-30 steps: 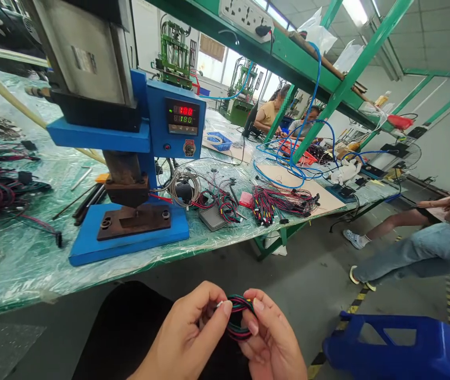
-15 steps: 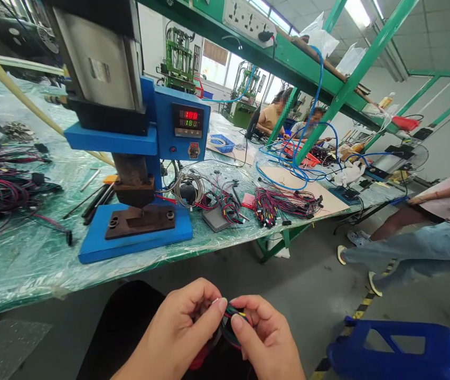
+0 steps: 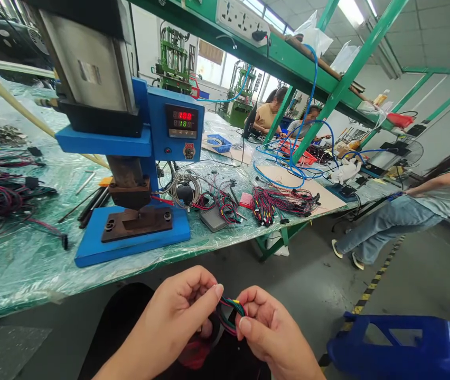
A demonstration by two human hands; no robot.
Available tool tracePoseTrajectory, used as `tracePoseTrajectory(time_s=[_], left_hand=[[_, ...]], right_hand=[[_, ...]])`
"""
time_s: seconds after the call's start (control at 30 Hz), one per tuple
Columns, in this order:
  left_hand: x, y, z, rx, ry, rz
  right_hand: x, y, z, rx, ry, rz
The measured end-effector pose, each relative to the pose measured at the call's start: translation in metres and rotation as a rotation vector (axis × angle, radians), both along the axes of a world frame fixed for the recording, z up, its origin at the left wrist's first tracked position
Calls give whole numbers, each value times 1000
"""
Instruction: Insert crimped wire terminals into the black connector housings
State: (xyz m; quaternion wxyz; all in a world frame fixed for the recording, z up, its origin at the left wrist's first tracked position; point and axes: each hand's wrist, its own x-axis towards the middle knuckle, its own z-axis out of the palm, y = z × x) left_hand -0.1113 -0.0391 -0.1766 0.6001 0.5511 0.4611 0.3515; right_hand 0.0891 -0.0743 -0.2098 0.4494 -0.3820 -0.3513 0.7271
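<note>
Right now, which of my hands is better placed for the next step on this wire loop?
Probably your right hand: its fingers sit against the coloured wire loop, while your left hand is pinched just beside it.

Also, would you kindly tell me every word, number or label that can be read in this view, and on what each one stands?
"188": red upper line of the digital readout on the blue press.
"18": green lower line of that readout; its last digit is too blurred to read.
"ON" and "OFF": red sign at the switch below it.
The sticker on the press's grey plate is too blurred to read.
</note>
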Motion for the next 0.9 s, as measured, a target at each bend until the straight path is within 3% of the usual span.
tracePoseTrajectory(time_s=[0.23, 0.37, 0.6, 0.73, 0.9], left_hand=[[-2, 1, 2, -34, -34, -1], [-5, 4, 4, -31, -52, -16], [-9, 4, 10, -15, -22, -17], [-7, 6, 11, -4, -23, -5], [-12, 12, 10, -2, -40, 16]], right_hand=[[-8, 1, -3, 5, 3, -28], [-14, 0, -3, 85, 16, -31], [-13, 2, 7, 82, -186, -84], [-12, 3, 8, 56, -121, -72], [-13, 1, -3, 80, -45, -135]])
